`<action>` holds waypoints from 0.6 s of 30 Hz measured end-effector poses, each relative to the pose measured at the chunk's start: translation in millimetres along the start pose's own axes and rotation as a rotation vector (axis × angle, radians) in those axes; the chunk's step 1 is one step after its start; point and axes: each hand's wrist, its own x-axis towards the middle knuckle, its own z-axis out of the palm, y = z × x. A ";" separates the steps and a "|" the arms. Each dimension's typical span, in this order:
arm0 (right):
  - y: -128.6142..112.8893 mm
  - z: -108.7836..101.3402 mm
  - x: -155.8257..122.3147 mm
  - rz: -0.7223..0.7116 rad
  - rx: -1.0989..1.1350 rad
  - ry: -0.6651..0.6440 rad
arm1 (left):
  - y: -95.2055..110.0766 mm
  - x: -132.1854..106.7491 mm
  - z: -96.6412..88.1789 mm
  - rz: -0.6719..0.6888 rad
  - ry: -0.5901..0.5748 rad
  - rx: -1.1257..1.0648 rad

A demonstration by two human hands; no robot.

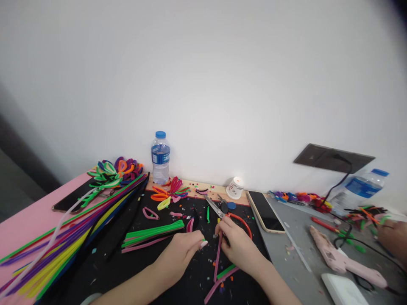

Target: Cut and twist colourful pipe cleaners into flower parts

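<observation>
Plain white wall (203,84) is noted behind a black mat (127,264). Thumb and fingers of the left hand (182,254) are pressed together at the tips; a green speck is visible there, but whether it is gripped cannot be told. Curled fingers are observed on the right hand (237,245), at the upper end of a pink stem (218,260) laid between the hands, towards the mat's right edge; whether it is pinched cannot be confirmed. As to progress, a looped cluster (171,195) is judged formed at the mat's back edge, and a pink loop (150,213) is found nearer. Green stems (155,232) left of the hands and long coloured stems (68,250) across the mat's left edge are left unshaped; the work is assessed as partly done. Clear liquid appears to be held in a capped bottle (160,159) beyond the mat's back edge. Beyond that edge, a paper cup (234,189) is placed apparently upside down, its inside hidden.
</observation>
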 end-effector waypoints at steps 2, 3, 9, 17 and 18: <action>0.5 0.4 -0.5 0.002 -0.002 -0.012 | 0.2 0.0 -0.2 -0.005 0.008 0.002; 0.3 0.6 -0.8 0.006 -0.001 -0.014 | 0.7 0.1 -0.6 -0.010 0.016 0.000; -3.6 4.6 -0.6 0.080 -0.001 0.035 | 6.9 2.6 -4.8 -0.044 0.076 -0.072; 1.6 20.2 4.3 0.131 0.125 0.182 | 1.8 3.7 -2.3 -0.058 0.113 -0.110; 1.7 20.9 4.4 0.135 0.160 0.203 | 1.2 3.6 -2.3 -0.068 0.124 -0.112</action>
